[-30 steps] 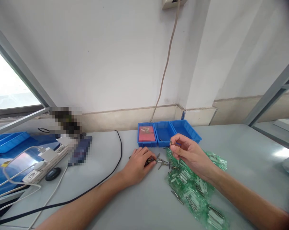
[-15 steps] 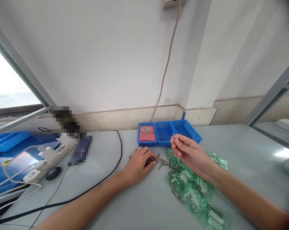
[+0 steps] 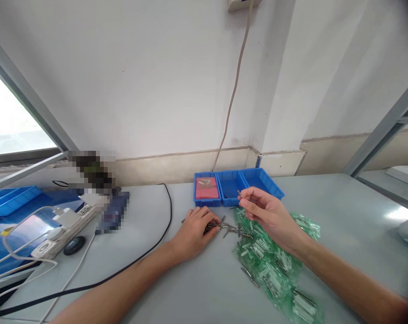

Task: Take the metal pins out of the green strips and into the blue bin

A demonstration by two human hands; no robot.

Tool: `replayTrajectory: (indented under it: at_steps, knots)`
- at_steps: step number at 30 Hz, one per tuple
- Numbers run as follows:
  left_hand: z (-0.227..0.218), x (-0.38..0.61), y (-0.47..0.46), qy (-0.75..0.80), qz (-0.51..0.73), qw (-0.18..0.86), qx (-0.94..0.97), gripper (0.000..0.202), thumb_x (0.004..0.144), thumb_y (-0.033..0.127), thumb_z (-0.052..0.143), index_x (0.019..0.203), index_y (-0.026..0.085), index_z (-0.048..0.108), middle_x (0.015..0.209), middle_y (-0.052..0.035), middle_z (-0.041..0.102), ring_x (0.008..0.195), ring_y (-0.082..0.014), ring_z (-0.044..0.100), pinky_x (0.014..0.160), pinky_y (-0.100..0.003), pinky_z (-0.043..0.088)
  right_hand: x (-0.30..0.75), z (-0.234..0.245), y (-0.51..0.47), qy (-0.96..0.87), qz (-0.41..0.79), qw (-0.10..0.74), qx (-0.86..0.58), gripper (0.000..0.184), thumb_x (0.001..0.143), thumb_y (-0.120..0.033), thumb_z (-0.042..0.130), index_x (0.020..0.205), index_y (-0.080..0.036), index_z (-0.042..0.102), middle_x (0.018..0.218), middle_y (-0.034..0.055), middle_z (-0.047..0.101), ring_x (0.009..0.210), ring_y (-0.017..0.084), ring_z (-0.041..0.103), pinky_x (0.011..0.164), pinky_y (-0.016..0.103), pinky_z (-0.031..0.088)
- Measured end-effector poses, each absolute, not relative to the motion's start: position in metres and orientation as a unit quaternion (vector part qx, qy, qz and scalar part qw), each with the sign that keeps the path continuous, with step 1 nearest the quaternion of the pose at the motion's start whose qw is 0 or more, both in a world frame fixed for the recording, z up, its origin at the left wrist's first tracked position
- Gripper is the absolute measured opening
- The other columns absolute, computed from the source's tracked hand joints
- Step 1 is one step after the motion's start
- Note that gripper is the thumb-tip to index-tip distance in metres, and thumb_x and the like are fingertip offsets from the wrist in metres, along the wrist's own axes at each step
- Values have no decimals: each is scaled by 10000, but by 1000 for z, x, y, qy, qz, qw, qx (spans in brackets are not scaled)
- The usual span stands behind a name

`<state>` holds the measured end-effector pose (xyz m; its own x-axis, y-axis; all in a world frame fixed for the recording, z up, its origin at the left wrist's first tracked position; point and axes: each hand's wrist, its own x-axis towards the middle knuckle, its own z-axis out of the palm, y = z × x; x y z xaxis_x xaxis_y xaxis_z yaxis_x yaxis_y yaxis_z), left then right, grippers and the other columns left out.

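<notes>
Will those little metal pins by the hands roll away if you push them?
Probably: the metal pins look thin and round on a smooth table. They seem stiff and light; the right hand lifts one with fingertips.

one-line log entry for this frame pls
left hand: flat on loose pins | right hand: raised, pinching one pin | below: green bags | behind: blue trays

Pixel-blurred patch at 9 o'clock of blue trays: contents unreadable. Pins under left hand partly hidden by fingers. Tiny pin in right hand: type too small to tell. Both forearms cut off at bottom edge.
</notes>
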<state>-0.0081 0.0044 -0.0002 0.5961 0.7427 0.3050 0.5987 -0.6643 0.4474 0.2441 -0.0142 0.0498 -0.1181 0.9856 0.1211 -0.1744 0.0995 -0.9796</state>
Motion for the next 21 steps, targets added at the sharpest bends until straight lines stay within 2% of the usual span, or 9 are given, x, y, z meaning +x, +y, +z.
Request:
replayTrajectory:
  at_steps: [8, 14, 21]
  knots:
    - [2, -7, 4, 387, 233, 154, 879, 53, 1048, 248, 659, 1101, 245, 664, 1092, -13, 668, 1006, -219, 594, 869, -367, 390, 243, 52, -15, -545, 516, 520, -408, 287, 817, -415, 914, 903, -231, 711, 804, -18, 571, 711, 142, 465, 628, 281, 377]
    - [2, -8, 3, 382, 233, 152, 882, 58, 1058, 258, 645, 1112, 244, 662, 1109, -20, 673, 1018, -225, 598, 877, -370, 391, 243, 51, -16, -542, 541, 515, -385, 270, 854, -437, 885, 928, -233, 725, 781, -27, 547, 676, 122, 450, 617, 271, 363]
    - [2, -7, 3, 381, 231, 154, 882, 53, 1047, 233, 661, 1100, 242, 658, 1105, -10, 666, 1020, -216, 591, 887, -373, 383, 244, 47, -14, -519, 581, 501, -376, 291, 916, -494, 821, 1012, -229, 749, 889, 22, 672, 675, 118, 478, 637, 281, 375]
